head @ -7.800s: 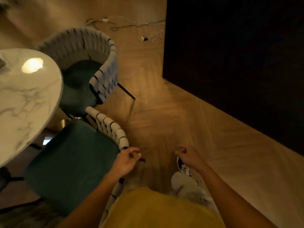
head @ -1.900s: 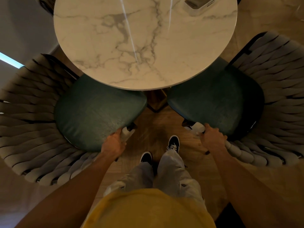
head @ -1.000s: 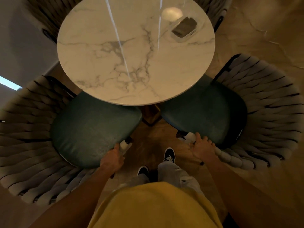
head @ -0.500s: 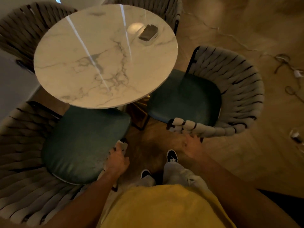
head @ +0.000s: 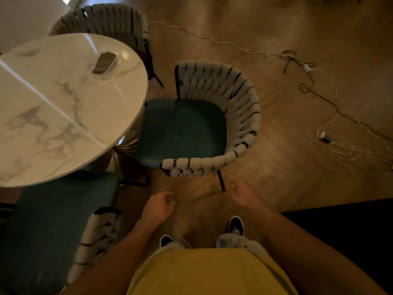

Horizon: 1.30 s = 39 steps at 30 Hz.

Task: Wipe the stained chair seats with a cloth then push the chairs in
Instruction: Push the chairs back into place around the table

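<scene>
A person looks down at their own two bare arms, which reach forward and down over a wooden floor (head: 287,116). The left hand (head: 158,206) hangs with its fingers loosely curled and holds nothing. The right hand (head: 243,193) also hangs with loosely curled fingers and holds nothing. Neither hand touches a chair.

Just beyond the hands stands a woven-back chair (head: 240,107) with a dark green seat (head: 180,130), its front edge tucked slightly under the round marble table (head: 55,107) at the left. A second chair (head: 93,237) sits at the near left, its green seat partly under the table rim and partly cut off by the frame's left and bottom edges. A third chair (head: 110,20) stands at the far side of the table — only its woven back shows.

On the table's far part lies a small dark object in a clear tray (head: 105,64); whether it is the cloth cannot be told. Any stains on the seats are too dim to make out.

Thin white cables (head: 306,69) trail across the floor at the right. At the bottom of the view are a yellow shirt (head: 210,271) and two dark shoes (head: 236,225) — the legs are mostly hidden by the shirt
</scene>
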Tool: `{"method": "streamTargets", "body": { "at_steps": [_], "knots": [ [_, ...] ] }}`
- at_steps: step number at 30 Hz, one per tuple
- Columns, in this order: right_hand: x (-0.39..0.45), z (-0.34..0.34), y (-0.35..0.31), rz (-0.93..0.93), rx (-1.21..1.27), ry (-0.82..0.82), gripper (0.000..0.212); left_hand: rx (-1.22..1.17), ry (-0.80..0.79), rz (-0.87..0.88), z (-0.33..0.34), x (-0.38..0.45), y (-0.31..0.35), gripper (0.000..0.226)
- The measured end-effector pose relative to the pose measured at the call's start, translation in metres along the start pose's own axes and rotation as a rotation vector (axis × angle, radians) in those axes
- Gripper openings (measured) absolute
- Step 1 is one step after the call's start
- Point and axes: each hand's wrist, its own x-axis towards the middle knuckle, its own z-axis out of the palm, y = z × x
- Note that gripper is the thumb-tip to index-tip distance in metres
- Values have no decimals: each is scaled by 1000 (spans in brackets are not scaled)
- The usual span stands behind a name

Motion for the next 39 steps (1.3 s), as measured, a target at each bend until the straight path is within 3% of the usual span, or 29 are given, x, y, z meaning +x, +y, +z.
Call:
{"method": "streamTargets", "body": {
  "at_steps": [7,17,26,32,39],
  "knots": [
    [10,-94,84,96,48,23,37,-4,-63,201,44,30,137,30],
    [55,-215,130,128,29,46,38,-171,-31,235,68,80,274,27],
    [166,-304,110,52,-42,36,32,-457,146,31,31,185,319,23],
    [265,-366,64,-44,-103,-108,49,-677,181,-190,20,270,341,25],
    [355,-429,0,-204,-208,-206,45,-818,229,-371,-1,343,393,27]
  ]
}}
